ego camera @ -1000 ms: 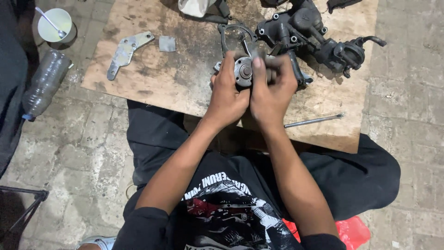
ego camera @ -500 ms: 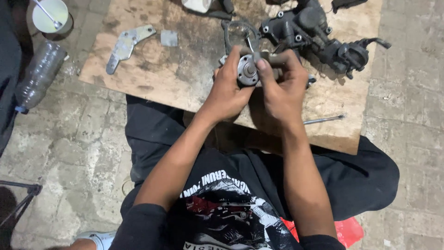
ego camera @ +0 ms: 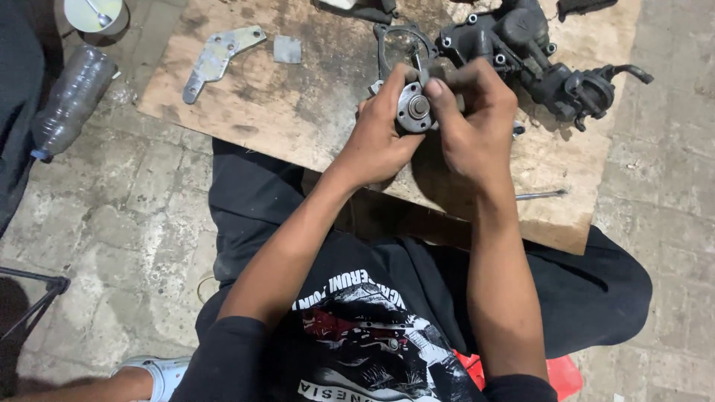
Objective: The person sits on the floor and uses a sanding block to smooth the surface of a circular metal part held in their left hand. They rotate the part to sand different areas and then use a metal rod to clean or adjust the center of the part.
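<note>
A small round metal part [ego camera: 413, 108] with a hub in its middle is held up over a stained wooden board [ego camera: 298, 112]. My left hand [ego camera: 380, 138] grips it from the left and below. My right hand [ego camera: 473, 123] grips it from the right, thumb pressed against its rim. Both hands hide the rear of the part. Just behind them lies a dark gasket-shaped metal ring [ego camera: 395, 37].
A dark greasy engine assembly [ego camera: 536, 59] sits on the board's far right. A flat metal bracket [ego camera: 216, 56] and a small square plate [ego camera: 287, 49] lie at the left. A thin rod [ego camera: 540, 195] rests near the board's front. A plastic bottle [ego camera: 71, 97] and a cup [ego camera: 93, 13] are on the floor.
Both hands have stayed on the round part and turned it slightly so its hub faces up. The view has shifted a little.
</note>
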